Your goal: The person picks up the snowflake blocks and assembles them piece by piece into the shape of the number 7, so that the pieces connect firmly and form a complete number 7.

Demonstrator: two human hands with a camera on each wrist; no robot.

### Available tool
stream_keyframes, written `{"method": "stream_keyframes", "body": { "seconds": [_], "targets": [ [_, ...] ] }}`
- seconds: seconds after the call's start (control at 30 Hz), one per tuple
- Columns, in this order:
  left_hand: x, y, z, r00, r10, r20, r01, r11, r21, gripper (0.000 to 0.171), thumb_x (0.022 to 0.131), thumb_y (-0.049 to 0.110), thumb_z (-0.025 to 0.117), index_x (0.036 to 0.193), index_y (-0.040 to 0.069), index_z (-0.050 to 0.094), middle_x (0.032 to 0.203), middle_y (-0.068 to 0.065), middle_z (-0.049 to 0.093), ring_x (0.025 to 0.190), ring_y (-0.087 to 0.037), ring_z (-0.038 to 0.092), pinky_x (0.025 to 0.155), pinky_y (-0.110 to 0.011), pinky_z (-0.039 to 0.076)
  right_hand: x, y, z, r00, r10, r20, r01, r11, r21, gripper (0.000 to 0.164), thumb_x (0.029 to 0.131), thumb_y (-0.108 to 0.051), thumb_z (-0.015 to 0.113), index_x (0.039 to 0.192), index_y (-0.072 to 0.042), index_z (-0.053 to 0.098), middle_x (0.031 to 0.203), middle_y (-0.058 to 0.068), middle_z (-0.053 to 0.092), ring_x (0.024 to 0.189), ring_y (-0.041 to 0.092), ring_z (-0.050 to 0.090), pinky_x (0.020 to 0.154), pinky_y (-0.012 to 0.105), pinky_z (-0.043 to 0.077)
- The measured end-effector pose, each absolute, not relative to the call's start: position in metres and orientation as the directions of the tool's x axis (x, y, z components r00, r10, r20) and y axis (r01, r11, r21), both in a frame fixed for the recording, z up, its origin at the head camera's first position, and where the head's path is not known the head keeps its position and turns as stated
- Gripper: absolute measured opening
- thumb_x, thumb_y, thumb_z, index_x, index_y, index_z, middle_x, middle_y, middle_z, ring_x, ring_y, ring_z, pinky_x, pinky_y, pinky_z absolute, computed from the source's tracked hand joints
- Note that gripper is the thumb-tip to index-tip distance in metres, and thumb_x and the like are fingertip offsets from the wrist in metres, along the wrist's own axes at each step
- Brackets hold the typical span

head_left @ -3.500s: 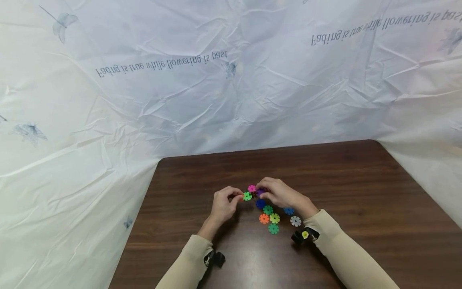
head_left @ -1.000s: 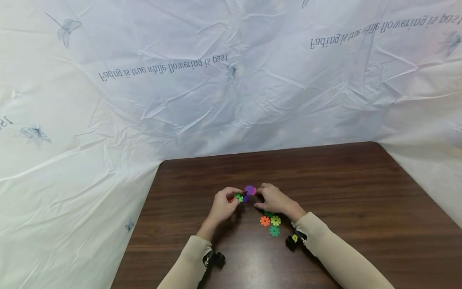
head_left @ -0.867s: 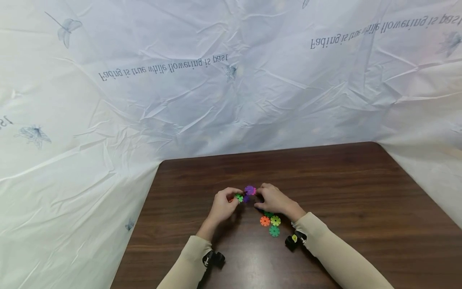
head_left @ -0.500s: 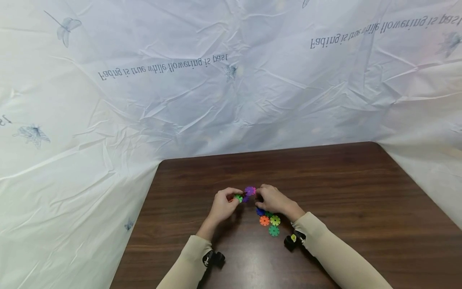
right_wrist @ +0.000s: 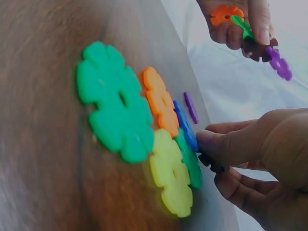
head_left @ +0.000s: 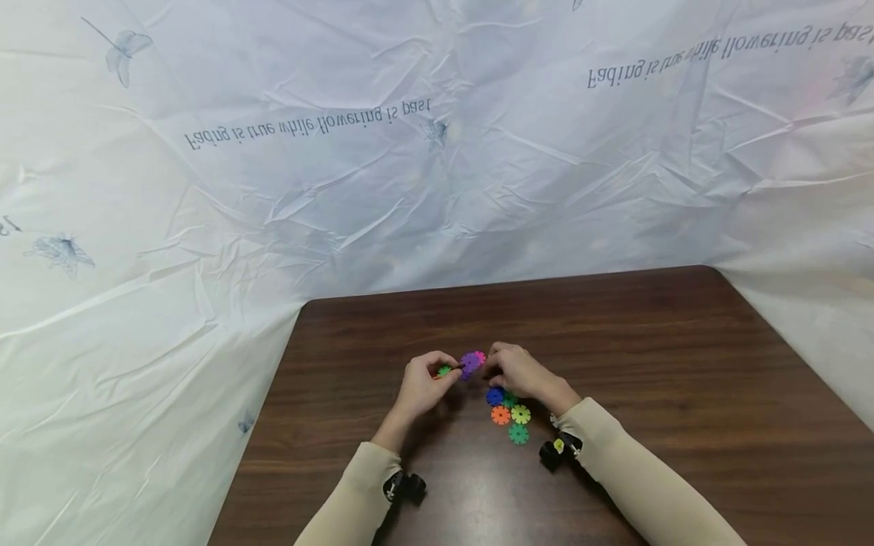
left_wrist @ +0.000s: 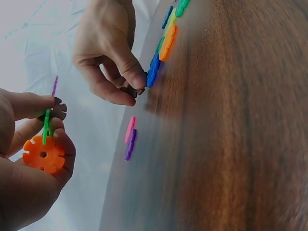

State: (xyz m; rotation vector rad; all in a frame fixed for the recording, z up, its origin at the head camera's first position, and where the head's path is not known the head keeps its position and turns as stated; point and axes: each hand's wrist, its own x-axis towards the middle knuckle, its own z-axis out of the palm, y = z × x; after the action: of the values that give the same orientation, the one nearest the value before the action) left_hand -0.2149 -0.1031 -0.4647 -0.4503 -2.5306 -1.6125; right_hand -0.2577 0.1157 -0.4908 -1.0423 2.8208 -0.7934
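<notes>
My left hand [head_left: 423,383] pinches a small chain of notched plastic snowflake discs. In the left wrist view it runs from an orange disc [left_wrist: 33,158] through a green disc [left_wrist: 46,127] and a dark brown disc [left_wrist: 59,111] to a purple disc [left_wrist: 55,85] at the far end. Between thumb and fingers, my right hand [head_left: 524,375] pinches another dark disc [right_wrist: 211,163], close over the table beside a blue disc [right_wrist: 186,126]. Fingers partly cover both dark discs. A pink disc [left_wrist: 130,129] and a second purple disc [left_wrist: 130,145] lie on the table between the hands.
Below my right hand, an orange disc [head_left: 501,415], a yellow disc [head_left: 521,413] and green discs [head_left: 518,434] lie close together on the brown wooden table [head_left: 614,326]. A pale disc peeks out by the right wrist. White printed sheeting [head_left: 437,212] hangs behind the table.
Since the oldest frame, the purple disc has left my right hand and now sits on the left hand's chain. My right hand lowered towards the blue disc, then rose slightly, uncovering it.
</notes>
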Motion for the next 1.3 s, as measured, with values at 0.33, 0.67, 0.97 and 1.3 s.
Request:
{"method": "stream_keyframes", "body": {
  "seconds": [0.33,0.67,0.97,1.3],
  "targets": [
    [-0.227,-0.108,-0.482,-0.944,0.189,0.269,0.321,0.362,0.875,0.007,0.082,0.009,0.078,0.084,0.011,0.072,0.081,-0.006,0.072,0.066,-0.021,0.056,0.057,-0.019,0.043,-0.261,0.122,-0.487,-0.787,-0.591,0.176,-0.597,0.660,-0.456,0.024,0.090,0.003,0.061,0.102,-0.013,0.075,0.095,0.001,0.068,0.085,0.016,0.064,0.071,0.031,0.055],
    [-0.224,-0.111,-0.481,-0.939,0.228,0.258,0.329,0.373,0.867,0.005,0.084,0.011,0.076,0.086,0.012,0.072,0.081,-0.007,0.071,0.060,-0.013,0.052,0.054,-0.020,0.043,-0.258,0.125,-0.486,-0.804,-0.568,0.174,-0.573,0.665,-0.479,0.019,0.090,-0.001,0.065,0.103,-0.011,0.075,0.097,0.002,0.070,0.088,0.019,0.066,0.074,0.036,0.056],
    [-0.224,-0.111,-0.482,-0.944,0.217,0.247,0.314,0.370,0.874,0.006,0.083,0.009,0.076,0.087,0.009,0.072,0.080,-0.008,0.070,0.059,-0.012,0.050,0.053,-0.020,0.041,-0.260,0.131,-0.484,-0.795,-0.573,0.200,-0.590,0.652,-0.476,0.019,0.090,-0.002,0.066,0.104,-0.011,0.075,0.100,0.003,0.070,0.091,0.020,0.067,0.074,0.034,0.056],
    [-0.226,-0.113,-0.482,-0.935,0.239,0.262,0.341,0.406,0.848,0.004,0.084,0.011,0.075,0.085,0.011,0.071,0.077,-0.005,0.070,0.059,-0.011,0.052,0.054,-0.021,0.044,-0.266,0.137,-0.476,-0.804,-0.528,0.273,-0.582,0.608,-0.539,0.016,0.090,-0.008,0.068,0.103,-0.014,0.075,0.101,0.000,0.072,0.091,0.017,0.067,0.074,0.033,0.055]
  ]
}}
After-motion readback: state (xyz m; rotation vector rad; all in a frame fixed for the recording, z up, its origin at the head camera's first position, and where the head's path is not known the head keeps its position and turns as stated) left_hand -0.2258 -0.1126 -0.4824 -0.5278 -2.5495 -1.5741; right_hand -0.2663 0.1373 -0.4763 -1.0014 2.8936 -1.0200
